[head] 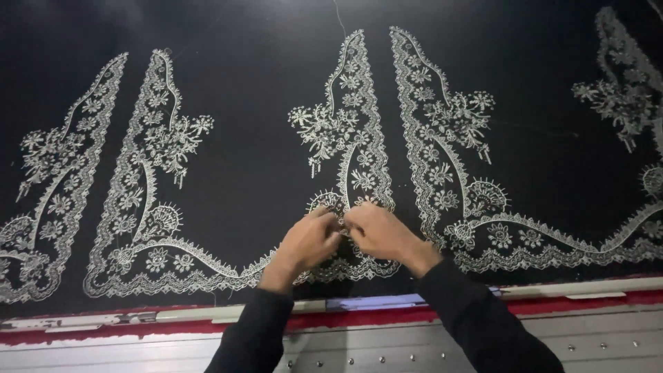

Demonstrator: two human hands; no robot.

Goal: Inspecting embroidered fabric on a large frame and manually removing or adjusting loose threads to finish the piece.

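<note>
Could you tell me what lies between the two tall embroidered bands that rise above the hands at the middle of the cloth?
In the head view, only bare black cloth lies between the two bands.

No packages, labels, signs or screens show anywhere in this view.

The fingers [340,222] of both hands meet and hide what they pinch. The far-right embroidered motif [625,97] and near-left motif [27,255] run off the edges.
</note>
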